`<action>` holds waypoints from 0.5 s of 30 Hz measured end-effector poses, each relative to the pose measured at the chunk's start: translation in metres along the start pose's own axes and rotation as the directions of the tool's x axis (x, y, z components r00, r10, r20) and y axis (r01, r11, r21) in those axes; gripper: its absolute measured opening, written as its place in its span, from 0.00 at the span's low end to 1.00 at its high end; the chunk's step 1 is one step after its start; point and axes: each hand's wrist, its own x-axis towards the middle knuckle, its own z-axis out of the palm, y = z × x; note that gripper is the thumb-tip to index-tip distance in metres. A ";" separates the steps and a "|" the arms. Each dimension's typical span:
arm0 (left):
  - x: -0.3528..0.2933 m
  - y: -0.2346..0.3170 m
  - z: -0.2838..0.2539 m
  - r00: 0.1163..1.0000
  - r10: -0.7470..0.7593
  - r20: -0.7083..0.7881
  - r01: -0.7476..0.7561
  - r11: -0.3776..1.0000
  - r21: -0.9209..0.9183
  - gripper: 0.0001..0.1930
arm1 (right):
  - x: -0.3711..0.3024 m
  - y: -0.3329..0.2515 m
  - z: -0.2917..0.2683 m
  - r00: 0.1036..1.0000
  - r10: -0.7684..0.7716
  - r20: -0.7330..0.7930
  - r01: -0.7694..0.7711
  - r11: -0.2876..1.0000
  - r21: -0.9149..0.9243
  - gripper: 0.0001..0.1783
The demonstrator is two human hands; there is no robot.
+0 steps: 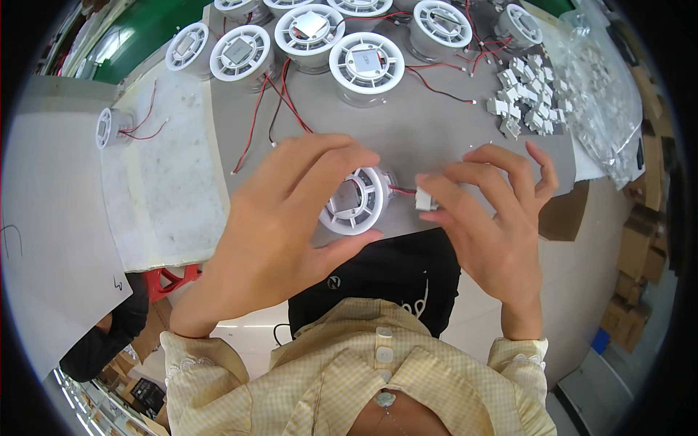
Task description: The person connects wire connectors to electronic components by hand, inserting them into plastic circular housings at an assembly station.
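Note:
My left hand [273, 211] is closed round a white round lamp housing [373, 198] with a spoked ring face and a clear body, held tilted near the table's front edge. Red and dark wires [402, 190] run from the housing to a small white connector block [423, 200]. That block is pinched between the thumb and fingers of my right hand [494, 218], whose outer fingers are raised. My left fingers cover part of the housing's face. Where the wires meet the block is too small to make out.
Several similar lamp housings [367, 64] with trailing wires stand along the back of the grey mat [436, 123]. A pile of white connector blocks [529, 94] lies at the back right, beside a clear plastic bag [603, 109]. One housing [107, 128] lies on its side at the left.

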 end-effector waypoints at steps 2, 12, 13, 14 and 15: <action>-0.002 0.003 0.002 1.000 -0.003 -0.005 0.003 1.000 0.008 0.32 | -0.002 -0.001 0.001 0.999 0.033 0.002 -0.033 0.999 -0.043 0.20; 0.005 0.012 0.005 0.989 0.105 0.102 -0.108 0.994 0.021 0.33 | -0.007 0.001 0.015 0.996 0.006 -0.086 0.002 0.996 0.089 0.20; 0.005 0.011 0.006 0.989 0.119 0.090 -0.121 0.993 0.010 0.33 | -0.008 0.002 0.016 0.996 0.001 -0.091 0.010 0.993 0.117 0.20; 0.005 0.010 0.007 0.988 0.133 0.078 -0.133 0.991 -0.002 0.33 | -0.008 0.003 0.015 0.996 0.002 -0.090 0.009 0.993 0.117 0.20; 0.005 0.009 0.008 0.988 0.132 0.079 -0.132 0.991 -0.002 0.33 | -0.008 0.005 0.014 0.997 0.007 -0.083 0.005 0.989 0.148 0.19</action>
